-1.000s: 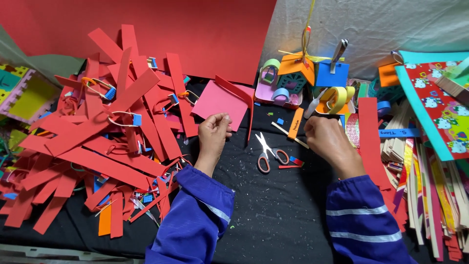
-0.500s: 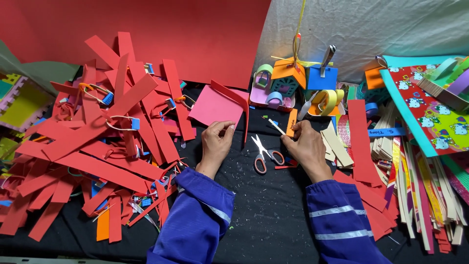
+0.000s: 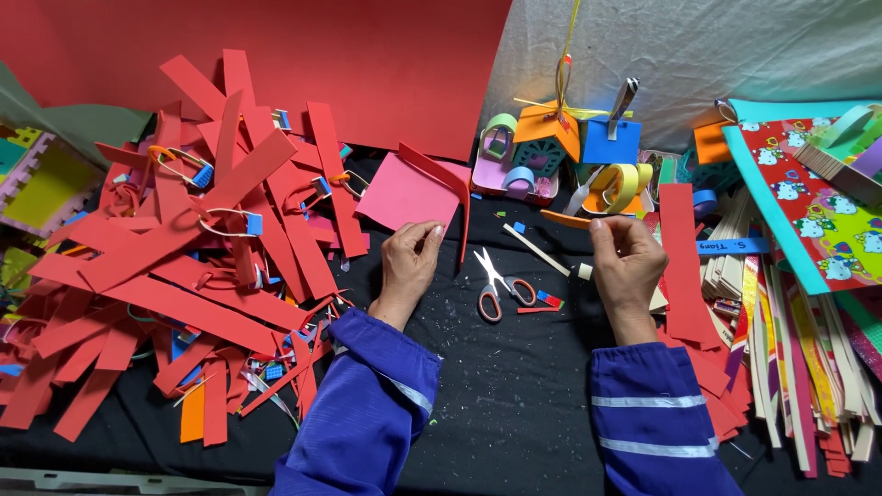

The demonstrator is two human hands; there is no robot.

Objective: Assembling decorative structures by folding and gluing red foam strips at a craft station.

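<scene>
My left hand [image 3: 409,262] rests on the black cloth with its fingertips closed on the lower corner of a folded pink-red foam sheet [image 3: 404,193]. My right hand [image 3: 629,262] pinches the end of a short orange strip [image 3: 565,219], held level just above the cloth. Orange-handled scissors [image 3: 496,287] lie open between the two hands, touched by neither. Both arms wear blue sleeves with pale stripes.
A big heap of red foam strips with binder clips [image 3: 184,257] fills the left. A large red sheet [image 3: 322,55] stands at the back. Small foam houses and tape rolls [image 3: 570,147] sit behind the hands. Coloured strips and patterned sheets [image 3: 790,276] are stacked on the right.
My right hand reached in to the orange strip beside the scissors, took hold of it and drew it back to the right, turned level. My left hand stayed at the foam sheet.
</scene>
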